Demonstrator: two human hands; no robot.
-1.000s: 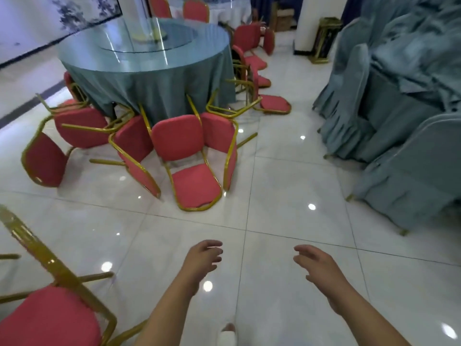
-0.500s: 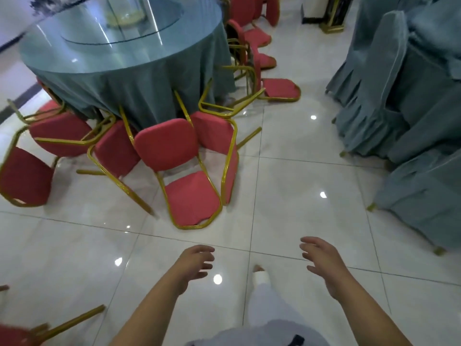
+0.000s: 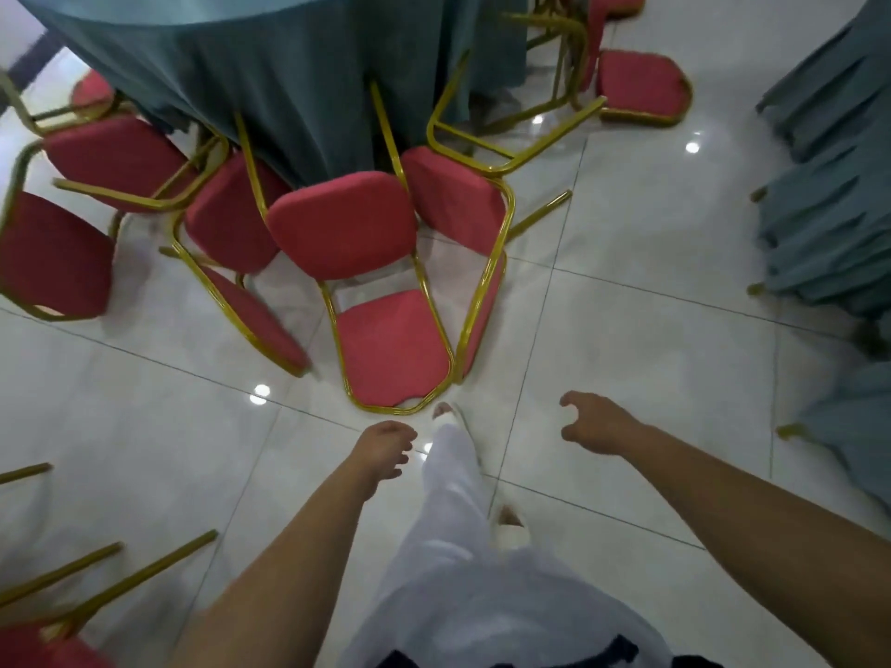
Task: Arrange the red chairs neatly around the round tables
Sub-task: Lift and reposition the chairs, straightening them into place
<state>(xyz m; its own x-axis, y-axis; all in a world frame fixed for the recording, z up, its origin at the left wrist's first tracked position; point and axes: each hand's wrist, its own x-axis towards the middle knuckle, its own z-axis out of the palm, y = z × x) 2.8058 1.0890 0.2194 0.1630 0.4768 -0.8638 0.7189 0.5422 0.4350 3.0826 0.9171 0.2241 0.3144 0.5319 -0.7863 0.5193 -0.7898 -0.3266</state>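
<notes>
Left edge: red chair (image 3: 53,253) tipped over, gold frame. Upper centre: round table (image 3: 299,65), teal cloth hanging to the floor. Centre: more red chairs toppled in a cluster against the cloth. The middle chair (image 3: 342,229) lies nearest the person, its lower pad just beyond a white shoe (image 3: 446,412). Lower centre: left hand (image 3: 383,448), fingers loosely curled, holding nothing. Beside it, right hand (image 3: 595,429), fingers half-curled, empty, over bare floor tile (image 3: 651,330). Right edge: blue-grey covered chairs (image 3: 819,209).

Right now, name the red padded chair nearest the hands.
The middle gold-framed red chair, toppled ahead of the left hand and right hand; others lie farther off.
</notes>
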